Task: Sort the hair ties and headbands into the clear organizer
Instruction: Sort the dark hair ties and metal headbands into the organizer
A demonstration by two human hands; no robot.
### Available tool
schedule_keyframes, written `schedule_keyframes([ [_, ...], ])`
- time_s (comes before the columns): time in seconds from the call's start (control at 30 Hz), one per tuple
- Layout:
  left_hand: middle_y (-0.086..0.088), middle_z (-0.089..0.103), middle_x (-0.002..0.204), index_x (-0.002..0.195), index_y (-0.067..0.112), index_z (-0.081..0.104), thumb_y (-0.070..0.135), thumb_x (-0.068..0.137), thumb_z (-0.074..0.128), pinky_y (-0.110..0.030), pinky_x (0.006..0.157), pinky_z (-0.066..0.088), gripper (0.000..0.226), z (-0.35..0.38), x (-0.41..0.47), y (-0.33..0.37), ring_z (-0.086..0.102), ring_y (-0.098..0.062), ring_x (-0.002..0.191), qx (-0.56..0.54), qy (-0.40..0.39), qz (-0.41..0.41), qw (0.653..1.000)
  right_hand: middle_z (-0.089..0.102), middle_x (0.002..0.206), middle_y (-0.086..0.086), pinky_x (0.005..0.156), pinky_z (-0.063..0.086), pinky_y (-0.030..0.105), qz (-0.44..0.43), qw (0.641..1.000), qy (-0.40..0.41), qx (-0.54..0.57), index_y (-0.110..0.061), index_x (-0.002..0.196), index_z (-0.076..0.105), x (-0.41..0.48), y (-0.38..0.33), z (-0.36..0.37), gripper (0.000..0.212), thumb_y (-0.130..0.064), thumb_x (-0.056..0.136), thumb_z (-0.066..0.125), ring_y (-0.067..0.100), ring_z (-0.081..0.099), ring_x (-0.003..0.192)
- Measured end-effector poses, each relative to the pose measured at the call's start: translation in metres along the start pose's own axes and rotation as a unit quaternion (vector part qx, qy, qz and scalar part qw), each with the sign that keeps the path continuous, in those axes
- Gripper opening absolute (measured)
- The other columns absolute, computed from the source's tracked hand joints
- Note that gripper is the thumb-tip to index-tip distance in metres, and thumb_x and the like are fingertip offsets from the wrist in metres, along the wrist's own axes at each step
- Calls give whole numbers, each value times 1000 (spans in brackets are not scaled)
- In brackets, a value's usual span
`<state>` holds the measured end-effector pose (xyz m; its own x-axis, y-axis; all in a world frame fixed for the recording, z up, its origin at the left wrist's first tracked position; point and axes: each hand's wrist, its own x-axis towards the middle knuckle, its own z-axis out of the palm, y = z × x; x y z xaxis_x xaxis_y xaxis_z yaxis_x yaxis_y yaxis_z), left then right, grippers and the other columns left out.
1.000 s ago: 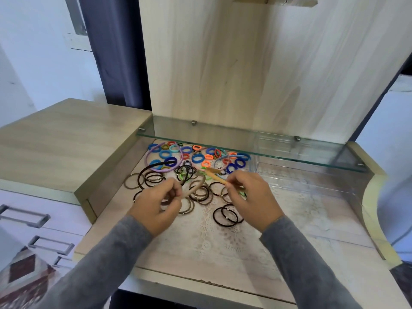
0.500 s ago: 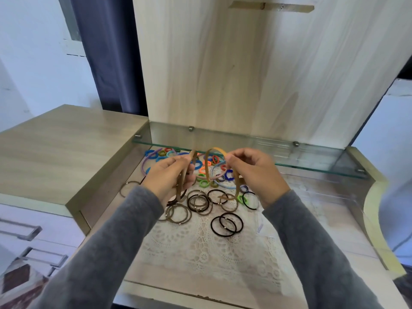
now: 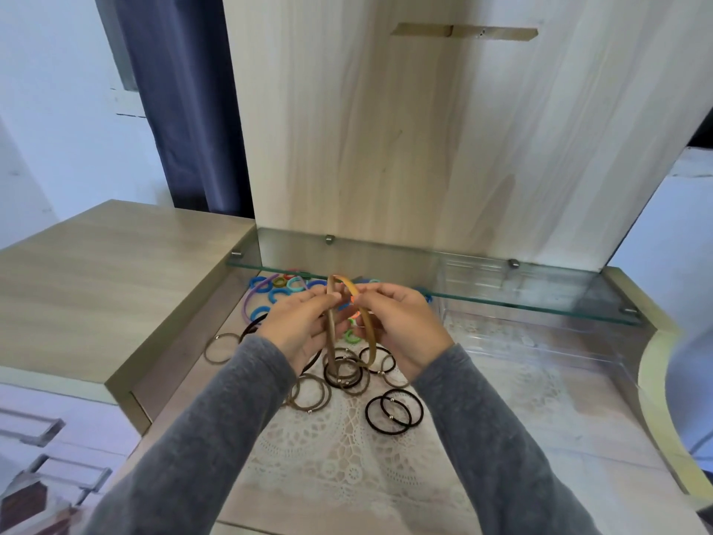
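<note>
Both hands are on one tan headband (image 3: 330,343), held upright above the pile: the left hand (image 3: 301,326) pinches its left side near the top and the right hand (image 3: 401,326) pinches the right side, open ends pointing down. Under it, brown hair ties (image 3: 308,393) and black hair ties (image 3: 393,415) lie on the lace doily (image 3: 339,457), with colored ties (image 3: 270,291) further back under the glass shelf (image 3: 501,291). The clear organizer (image 3: 532,355) sits off to the right, apart from the headband.
</note>
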<state>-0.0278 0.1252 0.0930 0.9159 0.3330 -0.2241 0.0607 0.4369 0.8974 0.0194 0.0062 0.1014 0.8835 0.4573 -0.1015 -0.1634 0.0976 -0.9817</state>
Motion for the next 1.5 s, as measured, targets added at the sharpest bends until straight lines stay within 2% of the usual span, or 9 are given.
schedule_keyframes([
  [0.23,-10,72,79,104,5,63,5,94,51,-30,69,60,16,0,0,-2,70,-18,71,0,-29,-9,1000,72,86,11,56,50,24,-17,1000,17,-13,-9,94,66,3,4,1,16,-8,79,73,18,67,67],
  [0.43,-16,69,92,108,3,65,7,93,53,-39,81,56,19,-1,1,-1,68,-21,78,-4,-33,-8,999,71,87,12,52,48,21,-33,999,19,-37,-9,95,66,3,4,-2,13,-7,83,69,17,66,67],
  [0.6,-10,70,79,108,5,64,11,94,54,-32,72,57,18,0,-1,2,68,-17,68,17,-40,-9,999,70,83,8,54,50,20,-51,995,9,-80,-9,97,68,1,0,-2,11,-8,87,63,12,63,66],
  [0.83,-2,72,106,111,9,62,9,90,57,-30,77,57,22,-10,-8,11,71,-13,85,3,-44,6,999,68,78,-1,55,47,19,-116,983,74,-122,-16,86,70,9,3,-12,20,-10,91,53,3,57,62],
  [0.97,-3,71,110,115,6,61,9,86,58,-29,75,58,29,-26,-12,21,71,-12,85,-20,-40,28,999,67,85,-8,64,45,18,-187,948,85,-243,-20,88,69,23,33,-11,16,-9,88,58,0,57,68],
  [1.1,-7,71,107,115,6,63,15,76,61,-28,68,59,41,-44,-18,32,71,-11,81,-15,-10,50,999,65,103,-8,82,48,21,-191,894,-11,-404,-20,105,69,33,61,-4,18,-18,89,60,3,57,91],
  [1.23,-3,72,104,110,6,64,10,85,57,-24,59,58,26,-63,-24,42,71,-9,79,-25,28,67,997,62,119,-7,99,42,37,-181,812,-128,-541,-25,117,64,40,79,10,28,-34,91,58,14,50,112],
  [1.37,-1,74,99,106,7,64,7,89,55,-28,77,56,20,-76,-27,47,71,-8,78,-29,62,76,995,59,120,-6,98,39,34,-177,768,-184,-587,-27,119,62,39,84,27,34,-44,90,57,15,44,112],
  [1.5,-2,73,100,107,7,64,7,89,55,-29,74,57,21,-85,-30,48,71,-9,77,-24,73,81,994,55,117,-6,90,36,33,-217,719,-176,-636,-28,121,61,36,88,40,40,-51,88,55,16,40,108],
])
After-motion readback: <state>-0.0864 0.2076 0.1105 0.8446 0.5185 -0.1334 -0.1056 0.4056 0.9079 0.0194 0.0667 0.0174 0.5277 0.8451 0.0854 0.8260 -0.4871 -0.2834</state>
